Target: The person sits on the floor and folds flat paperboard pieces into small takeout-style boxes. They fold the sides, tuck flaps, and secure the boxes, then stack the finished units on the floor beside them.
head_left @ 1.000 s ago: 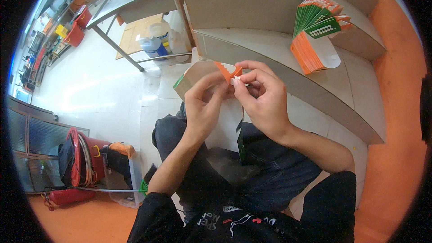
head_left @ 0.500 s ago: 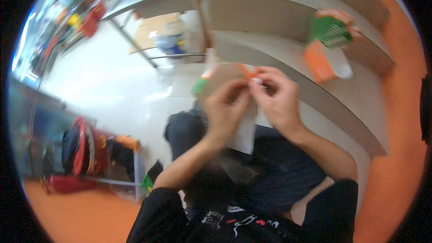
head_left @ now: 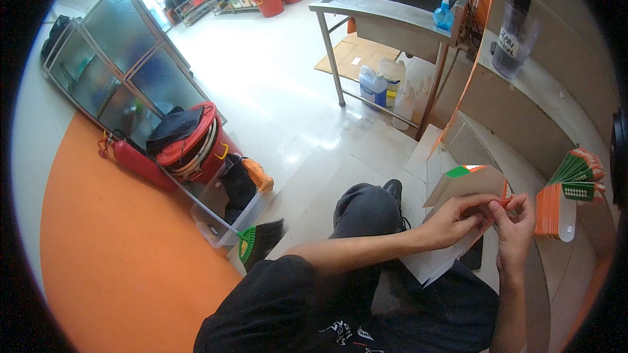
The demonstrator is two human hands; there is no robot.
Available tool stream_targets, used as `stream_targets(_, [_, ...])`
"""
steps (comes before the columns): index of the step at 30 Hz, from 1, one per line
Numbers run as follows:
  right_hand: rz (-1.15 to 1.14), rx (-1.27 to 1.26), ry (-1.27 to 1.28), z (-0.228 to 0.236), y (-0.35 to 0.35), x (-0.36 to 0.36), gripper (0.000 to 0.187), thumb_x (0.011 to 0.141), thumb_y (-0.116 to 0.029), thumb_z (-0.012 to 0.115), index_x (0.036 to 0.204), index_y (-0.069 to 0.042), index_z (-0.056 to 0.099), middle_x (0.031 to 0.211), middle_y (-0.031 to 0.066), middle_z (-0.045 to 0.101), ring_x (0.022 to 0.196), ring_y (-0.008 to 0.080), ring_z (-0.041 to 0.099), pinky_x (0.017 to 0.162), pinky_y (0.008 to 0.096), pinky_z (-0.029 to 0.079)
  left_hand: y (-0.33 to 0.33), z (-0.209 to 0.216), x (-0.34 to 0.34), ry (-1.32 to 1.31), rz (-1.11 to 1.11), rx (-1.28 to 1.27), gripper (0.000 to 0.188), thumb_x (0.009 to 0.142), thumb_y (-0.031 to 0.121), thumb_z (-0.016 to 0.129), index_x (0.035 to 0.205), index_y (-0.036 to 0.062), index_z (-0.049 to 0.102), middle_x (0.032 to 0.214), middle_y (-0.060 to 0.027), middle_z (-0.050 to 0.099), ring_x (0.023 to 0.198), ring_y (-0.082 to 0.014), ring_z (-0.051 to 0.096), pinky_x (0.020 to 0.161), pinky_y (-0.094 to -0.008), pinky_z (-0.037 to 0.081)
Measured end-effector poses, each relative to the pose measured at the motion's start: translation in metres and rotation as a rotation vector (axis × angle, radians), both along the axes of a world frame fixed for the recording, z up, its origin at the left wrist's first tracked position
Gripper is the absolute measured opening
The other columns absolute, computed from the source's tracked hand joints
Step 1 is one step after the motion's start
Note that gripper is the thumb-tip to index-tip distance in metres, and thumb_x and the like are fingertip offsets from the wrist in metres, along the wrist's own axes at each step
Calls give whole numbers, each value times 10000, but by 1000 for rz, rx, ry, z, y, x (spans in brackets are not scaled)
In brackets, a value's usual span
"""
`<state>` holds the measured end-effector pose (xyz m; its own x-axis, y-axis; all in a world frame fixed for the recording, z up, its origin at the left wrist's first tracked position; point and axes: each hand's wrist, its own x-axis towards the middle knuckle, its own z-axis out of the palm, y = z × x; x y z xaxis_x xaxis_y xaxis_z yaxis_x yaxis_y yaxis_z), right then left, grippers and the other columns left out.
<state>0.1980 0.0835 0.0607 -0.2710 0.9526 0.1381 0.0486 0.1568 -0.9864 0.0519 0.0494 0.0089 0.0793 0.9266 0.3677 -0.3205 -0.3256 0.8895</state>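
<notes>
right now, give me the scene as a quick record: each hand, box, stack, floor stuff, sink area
left hand: the left hand grips the paper box, fingers near its orange edge
right hand: the right hand pinches that edge
box: paper box, above the lap
stack: paper stack, orange and green, on the step
floor: broom, red bucket, fire extinguisher
sink: metal sink, blue spray bottle on its edge

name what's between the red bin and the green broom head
The head view shows a clear plastic box, with the broom's handle crossing it.
</notes>
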Motion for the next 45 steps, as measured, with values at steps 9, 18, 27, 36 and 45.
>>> stream_targets(9, [-103,176,-39,4,11,10,207,842,17,637,925,-57,463,906,24,502,854,100,531,776,254,445,-10,26,-44,595,707,488,367,790,28,688,1146,21,597,1028,-142,607,906,-208,624,784,-319,500])
stream_targets(18, [47,424,-226,17,-5,3,237,787,24,638,951,-44,482,1039,89,542,920,153,555,855,289,454,-14,61,-110,357,280,169,369,828,80,694,1166,10,564,1008,-75,544,796,-120,586,644,-229,484])
stream_targets(27, [142,623,-300,65,8,-45,321,744,6,692,1009,-50,520,919,108,602,815,163,621,741,293,493,-27,106,-148,472,51,70,393,829,83,705,1176,-15,550,867,-54,594,722,-133,646,547,-237,525])
stream_targets(36, [-5,1316,-420,86,15,-119,356,768,-85,713,1073,-30,536,971,151,621,805,295,639,730,360,508,-16,81,-175,528,538,-210,206,857,22,575,1052,-42,565,971,-144,604,667,-212,675,607,-289,593])
stream_targets(45, [577,128,-603,28,-2,-151,375,886,-343,633,973,20,592,842,126,635,650,197,648,540,311,511,-6,42,-179,-207,543,-320,214,901,48,531,1079,-65,493,971,-166,594,711,-256,682,632,-323,609])
